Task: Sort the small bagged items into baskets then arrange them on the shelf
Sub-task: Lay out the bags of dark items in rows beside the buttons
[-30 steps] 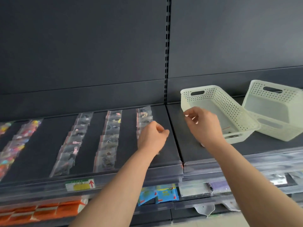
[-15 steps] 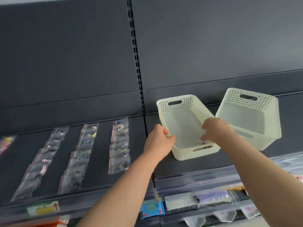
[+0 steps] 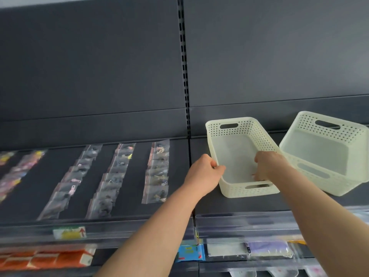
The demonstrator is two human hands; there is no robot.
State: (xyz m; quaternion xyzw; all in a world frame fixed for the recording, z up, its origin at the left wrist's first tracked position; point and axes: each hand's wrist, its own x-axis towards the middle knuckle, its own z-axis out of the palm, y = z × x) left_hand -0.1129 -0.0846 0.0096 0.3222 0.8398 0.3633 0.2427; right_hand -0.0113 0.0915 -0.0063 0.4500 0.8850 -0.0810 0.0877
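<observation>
Head view puts you early in the sorting. Your left hand [image 3: 203, 172] grips the left rim of the near basket [image 3: 249, 126], fingers curled over the edge. Your right hand [image 3: 267, 164] reaches down inside it, fingertips close to the floor. A small blurred shape [image 3: 254, 175] lies by those fingertips, probably a bag. I cannot tell whether you pinch it or have let it go. Apart from that, the basket floor looks bare.

The second basket [image 3: 339, 184] leans tilted against the first one's right side and seems to hold nothing. Nearly all the bags wait on the shelf [image 3: 131, 196]. Three rows [image 3: 157, 168] lie left of the basket, and brighter ones [image 3: 12, 172] sit at the far left. So by my reading most of the filling is ahead of you, and so is all the arranging.

A second ago both your hands hovered over the shelf between the rightmost row and the basket, and neither touched the basket. Half a second ago they had reached it. Now the left hand holds the same rim and the right hand sits a little deeper inside. The bag rows look unchanged.
</observation>
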